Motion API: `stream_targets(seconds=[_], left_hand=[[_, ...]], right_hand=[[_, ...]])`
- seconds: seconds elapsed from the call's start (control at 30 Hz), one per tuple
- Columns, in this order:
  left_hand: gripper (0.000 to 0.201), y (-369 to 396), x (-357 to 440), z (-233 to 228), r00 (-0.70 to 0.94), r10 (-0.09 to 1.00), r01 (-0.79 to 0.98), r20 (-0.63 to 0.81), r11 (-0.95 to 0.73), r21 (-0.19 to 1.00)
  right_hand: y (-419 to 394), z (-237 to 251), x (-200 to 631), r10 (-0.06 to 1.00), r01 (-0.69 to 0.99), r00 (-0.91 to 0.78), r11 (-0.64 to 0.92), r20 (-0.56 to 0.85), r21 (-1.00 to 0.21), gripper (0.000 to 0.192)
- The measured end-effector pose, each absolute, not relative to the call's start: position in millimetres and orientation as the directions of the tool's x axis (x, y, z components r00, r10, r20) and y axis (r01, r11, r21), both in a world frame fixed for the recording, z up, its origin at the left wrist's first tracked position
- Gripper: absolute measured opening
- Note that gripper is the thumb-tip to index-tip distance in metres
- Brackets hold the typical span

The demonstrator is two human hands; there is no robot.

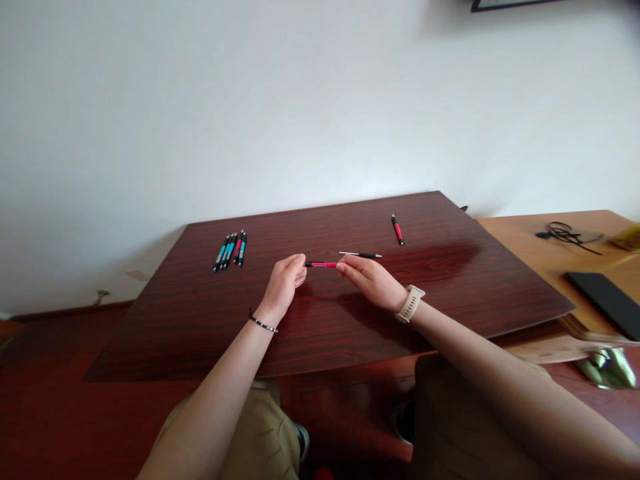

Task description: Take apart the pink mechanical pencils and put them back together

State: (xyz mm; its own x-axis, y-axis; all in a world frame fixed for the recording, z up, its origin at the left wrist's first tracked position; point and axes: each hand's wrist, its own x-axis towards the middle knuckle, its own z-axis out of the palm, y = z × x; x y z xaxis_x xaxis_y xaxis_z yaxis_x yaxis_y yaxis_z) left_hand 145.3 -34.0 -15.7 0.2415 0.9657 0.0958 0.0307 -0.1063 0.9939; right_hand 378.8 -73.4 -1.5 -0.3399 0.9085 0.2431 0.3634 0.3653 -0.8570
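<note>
Between my two hands a pink and black pen is held level above the table. My left hand is closed round its black end, and my right hand pinches the pink end. Just beyond my right hand lies a thin pen part with a black grip and metal tip. Farther back on the right, a pink and black pen piece rests by itself. On the left side of the table, several turquoise pens lie side by side with a pink pen among them.
The dark wooden table stands against a white wall. To the right, a lighter wooden desk holds a black cable and a flat black device. A shiny green item sits lower down at the right.
</note>
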Motion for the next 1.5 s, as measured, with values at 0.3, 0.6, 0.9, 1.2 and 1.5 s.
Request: stream_targets(seconds=[0.3,0.6,0.9,1.2,1.5], left_hand=[[0.055,-33,145,-17,0.285,0.958,-0.001,0.024,-0.025,1.0],[0.062,-35,149,-13,0.14,0.99,0.026,-0.029,0.025,0.999],[0.058,-29,138,-13,0.118,0.993,-0.038,0.029,-0.025,0.999],[0.057,-19,121,-12,0.095,0.995,-0.01,0.042,-0.041,0.999],[0.051,-8,110,-22,0.05,0.997,0.234,0.056,-0.067,0.97]], right_hand=[[-73,-2,379,0.915,0.373,-0.331,0.353,0.232,-0.858,0.037],[-73,-3,377,0.915,0.376,-0.342,0.344,0.216,-0.86,0.039],[-71,-9,381,0.922,0.332,-0.303,0.339,0.241,-0.88,0.041],[-62,-7,392,0.935,-0.593,-0.346,-0.153,0.079,-0.791,0.034],[-60,-1,403,0.926,-0.821,-0.371,-0.291,0.071,-0.491,0.029]])
